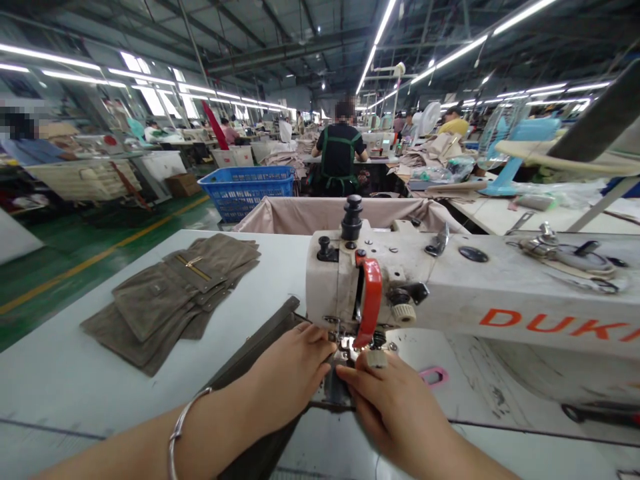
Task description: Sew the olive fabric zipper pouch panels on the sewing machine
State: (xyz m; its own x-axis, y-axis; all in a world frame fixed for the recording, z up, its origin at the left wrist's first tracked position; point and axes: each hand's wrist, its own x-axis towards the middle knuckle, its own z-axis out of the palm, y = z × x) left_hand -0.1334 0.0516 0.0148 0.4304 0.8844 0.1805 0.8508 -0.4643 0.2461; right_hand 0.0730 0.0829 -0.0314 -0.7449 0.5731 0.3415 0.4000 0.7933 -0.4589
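My left hand (290,373) lies flat on a dark olive fabric strip (260,340), fingers together, pressing it toward the needle of a white sewing machine (450,293). My right hand (395,407) rests on the same piece just in front of the presser foot (350,347), fingers stretched forward and holding the fabric down. A red lever (371,300) hangs on the machine head right above both hands. A metal bangle (183,427) circles my left wrist.
A pile of olive cut pieces with a zipper (175,293) lies on the table at the left. A cloth-lined bin (330,213) and a blue crate (247,190) stand behind the table. A person in a dark apron sits ahead, back turned. A pink tool (434,377) lies right of the needle.
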